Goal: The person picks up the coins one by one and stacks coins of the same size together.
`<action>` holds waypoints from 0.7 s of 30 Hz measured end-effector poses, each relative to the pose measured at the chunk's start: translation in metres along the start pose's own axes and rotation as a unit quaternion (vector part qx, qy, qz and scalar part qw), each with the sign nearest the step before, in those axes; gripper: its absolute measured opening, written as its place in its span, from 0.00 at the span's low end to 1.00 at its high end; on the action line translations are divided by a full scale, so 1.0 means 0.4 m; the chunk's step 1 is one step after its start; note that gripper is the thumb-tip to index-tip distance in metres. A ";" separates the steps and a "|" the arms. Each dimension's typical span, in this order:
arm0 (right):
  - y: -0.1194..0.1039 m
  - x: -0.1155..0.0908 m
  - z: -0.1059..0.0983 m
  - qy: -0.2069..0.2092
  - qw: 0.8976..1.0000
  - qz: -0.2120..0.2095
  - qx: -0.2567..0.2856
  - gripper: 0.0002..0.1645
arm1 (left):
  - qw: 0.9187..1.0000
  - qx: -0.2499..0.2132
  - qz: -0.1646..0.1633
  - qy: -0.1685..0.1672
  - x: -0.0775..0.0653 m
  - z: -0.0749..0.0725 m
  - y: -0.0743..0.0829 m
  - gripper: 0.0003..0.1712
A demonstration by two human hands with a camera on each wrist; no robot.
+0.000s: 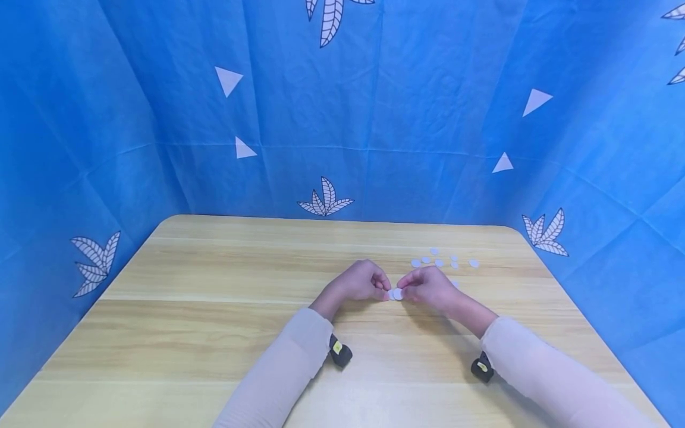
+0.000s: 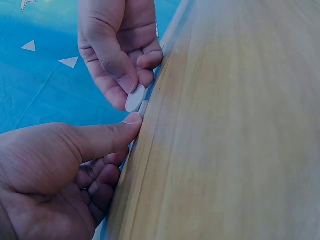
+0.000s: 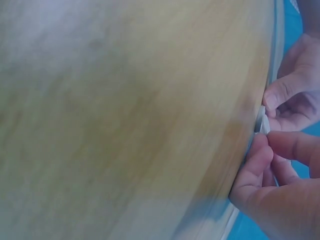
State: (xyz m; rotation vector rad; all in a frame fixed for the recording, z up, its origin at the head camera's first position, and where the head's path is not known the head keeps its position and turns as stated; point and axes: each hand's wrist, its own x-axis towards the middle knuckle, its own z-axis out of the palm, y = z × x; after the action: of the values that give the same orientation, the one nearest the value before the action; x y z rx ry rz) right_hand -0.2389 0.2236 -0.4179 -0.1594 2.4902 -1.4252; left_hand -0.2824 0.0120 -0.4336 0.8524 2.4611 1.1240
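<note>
Between thumb and fingertips my right hand [image 1: 430,286] pinches a small round white disc [image 1: 398,293], low over the table. My left hand [image 1: 364,282] meets it from the left and pinches the edge of a second white disc [image 1: 391,295], partly covered by the first. In the left wrist view the right hand's disc [image 2: 135,99] stands tilted just beyond the left thumb. Seen from the right wrist, the discs [image 3: 264,125] overlap between both hands' fingertips. Whether they are joined cannot be made out.
Several more white discs [image 1: 439,263] lie scattered on the wooden table [image 1: 214,321] beyond the right hand. One disc [image 1: 455,284] shows partly behind that hand's wrist. A blue patterned cloth [image 1: 321,107] hangs around the table's back and sides.
</note>
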 end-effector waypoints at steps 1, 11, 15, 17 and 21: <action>-0.001 0.000 0.001 -0.001 1.000 -0.002 -0.003 0.10 | 1.000 0.000 0.000 0.000 -0.001 -0.001 0.001 0.05; -0.022 0.001 0.008 -0.004 1.000 0.013 -0.015 0.11 | 1.000 -0.012 -0.006 -0.004 -0.004 -0.003 0.007 0.05; -0.030 0.001 0.010 -0.003 0.999 0.027 -0.018 0.12 | 1.000 -0.014 -0.005 -0.005 -0.002 -0.003 0.004 0.04; -0.032 0.003 0.011 -0.004 0.999 0.034 -0.020 0.12 | 1.000 -0.013 -0.005 -0.005 0.000 -0.003 0.001 0.04; -0.036 0.007 0.012 -0.007 0.999 0.044 -0.016 0.11 | 1.000 -0.011 -0.007 -0.006 0.002 -0.001 -0.002 0.04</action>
State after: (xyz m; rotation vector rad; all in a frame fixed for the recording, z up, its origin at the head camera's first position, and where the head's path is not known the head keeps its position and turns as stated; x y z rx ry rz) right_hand -0.2408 0.2117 -0.4081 -0.0642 2.4780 -1.3461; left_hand -0.2837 0.0119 -0.4339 0.8309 2.4373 1.1357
